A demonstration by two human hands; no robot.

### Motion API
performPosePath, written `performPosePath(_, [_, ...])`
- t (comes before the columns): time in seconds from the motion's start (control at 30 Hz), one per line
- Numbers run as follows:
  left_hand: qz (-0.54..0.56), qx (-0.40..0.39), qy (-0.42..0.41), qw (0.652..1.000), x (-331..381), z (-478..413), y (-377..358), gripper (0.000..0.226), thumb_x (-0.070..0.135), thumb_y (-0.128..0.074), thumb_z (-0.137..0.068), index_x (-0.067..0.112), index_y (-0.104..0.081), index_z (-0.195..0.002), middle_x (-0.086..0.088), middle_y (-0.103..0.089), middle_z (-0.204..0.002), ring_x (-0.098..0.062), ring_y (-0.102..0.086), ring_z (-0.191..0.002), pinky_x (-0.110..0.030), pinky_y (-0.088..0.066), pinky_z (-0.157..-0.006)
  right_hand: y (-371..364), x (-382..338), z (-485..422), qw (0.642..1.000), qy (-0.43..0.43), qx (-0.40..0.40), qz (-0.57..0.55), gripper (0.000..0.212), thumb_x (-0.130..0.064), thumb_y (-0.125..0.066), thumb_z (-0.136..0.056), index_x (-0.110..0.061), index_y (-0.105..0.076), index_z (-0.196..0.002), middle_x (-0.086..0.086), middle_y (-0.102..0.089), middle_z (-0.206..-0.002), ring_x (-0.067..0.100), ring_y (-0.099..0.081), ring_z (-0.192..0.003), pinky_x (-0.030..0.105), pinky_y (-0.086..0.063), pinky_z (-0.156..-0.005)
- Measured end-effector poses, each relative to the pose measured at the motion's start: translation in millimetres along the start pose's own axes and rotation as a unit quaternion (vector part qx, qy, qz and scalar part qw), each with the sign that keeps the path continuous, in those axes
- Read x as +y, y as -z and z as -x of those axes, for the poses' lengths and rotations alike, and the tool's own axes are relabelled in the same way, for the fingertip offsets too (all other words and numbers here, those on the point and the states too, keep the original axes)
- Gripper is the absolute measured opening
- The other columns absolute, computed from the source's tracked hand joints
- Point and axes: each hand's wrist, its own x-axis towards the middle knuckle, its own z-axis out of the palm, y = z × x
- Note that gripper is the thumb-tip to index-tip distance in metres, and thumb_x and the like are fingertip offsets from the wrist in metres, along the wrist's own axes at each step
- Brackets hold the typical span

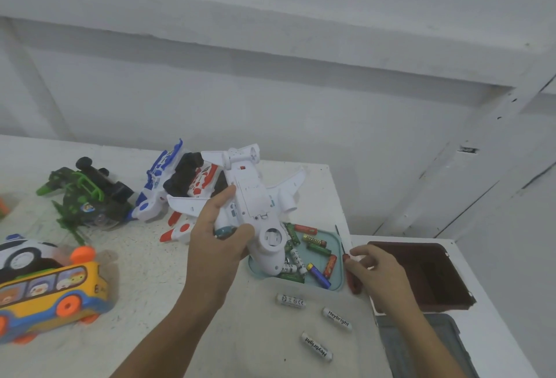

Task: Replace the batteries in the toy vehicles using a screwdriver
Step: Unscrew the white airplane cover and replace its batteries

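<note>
A white speckled table is seen set against a white wall. Toy vehicles are strewn over its left half: a yellow bus at the near edge, a police car behind it, and more toys farther back. A teal tray is placed near the table's right edge, and mixed batteries, green, red, blue and white, are heaped in it. Three white loose batteries are laid on the table just in front of it. A brown tray and a grey tray are set to the right. A white plane is held belly-up over the teal tray's left side, clamped in the left hand. The screwdriver, just beside the teal tray's right rim, is pinched at its red handle by the right hand.
</note>
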Motion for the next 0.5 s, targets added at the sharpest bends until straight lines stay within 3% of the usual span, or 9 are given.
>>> performPosePath(0.3, [-0.016, -0.004, 0.002, 1.000, -2.0, -0.3, -0.5, 0.060, -0.008, -0.063, -0.086, 0.041, -0.055, -0.119, 0.019, -0.058, -0.120, -0.005, -0.061, -0.101, -0.020, -0.057, -0.059, 5.0, -3.6, -0.8, 1.000, 0.002, 0.007, 0.012, 0.014, -0.032, -0.066, -0.090, -0.022, -0.066, -0.100, -0.005, -0.065, -0.081, 0.005, -0.059, -0.071, 0.016, -0.037, -0.055])
performPosePath(0.4, [-0.014, -0.009, 0.008, 1.000, -3.4, -0.1, -1.2, 0.060, -0.008, -0.062, -0.086, 0.042, -0.055, -0.119, 0.021, -0.058, -0.119, -0.004, -0.062, -0.100, -0.022, -0.057, -0.061, 10.7, -20.0, 1.8, 0.998, 0.045, 0.034, 0.022, 0.011, -0.026, -0.063, -0.092, -0.022, -0.067, -0.101, -0.008, -0.062, -0.085, 0.000, -0.055, -0.075, 0.009, -0.035, -0.055])
performPosePath(0.5, [-0.012, -0.020, 0.015, 1.000, -4.4, -1.6, -2.0, 0.061, -0.008, -0.062, -0.086, 0.040, -0.056, -0.122, 0.012, -0.062, -0.125, -0.013, -0.064, -0.107, -0.033, -0.062, -0.072, 14.7, -55.4, 8.7, 0.990, 0.127, 0.050, -0.034, 0.008, -0.022, -0.063, -0.092, -0.028, -0.068, -0.093, -0.011, -0.065, -0.091, 0.000, -0.058, -0.077, 0.006, -0.041, -0.061])
